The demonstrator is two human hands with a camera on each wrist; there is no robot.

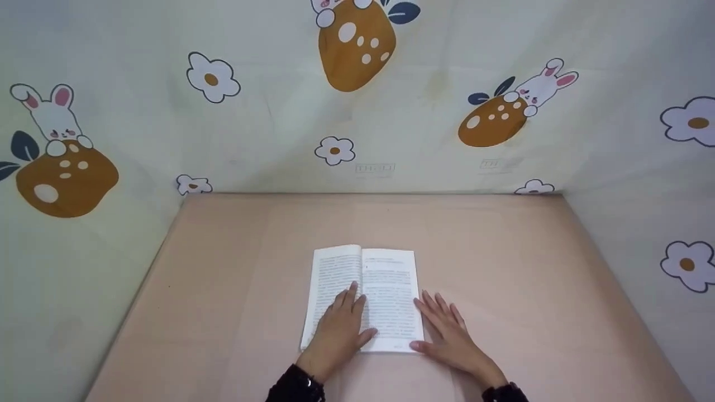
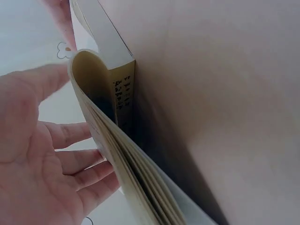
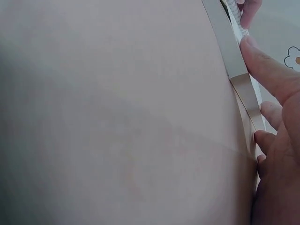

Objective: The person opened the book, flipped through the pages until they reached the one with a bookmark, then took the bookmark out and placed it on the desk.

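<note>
An open book with lines of small print lies on the table. My left hand rests flat on its left page, fingertips by the centre fold and thumb reaching over the fold. In the left wrist view the left-hand pages bow up in a loop, beside a spine with dark characters. My right hand is at the book's right edge, its thumb on the lower right corner and its fingers extended along the side. The right wrist view shows the thick page block next to those fingers.
The pinkish tabletop surrounds the book. Pale fabric walls with printed rabbits, brown fruit and flowers rise at the back and both sides. Dark sleeves cover the wrists.
</note>
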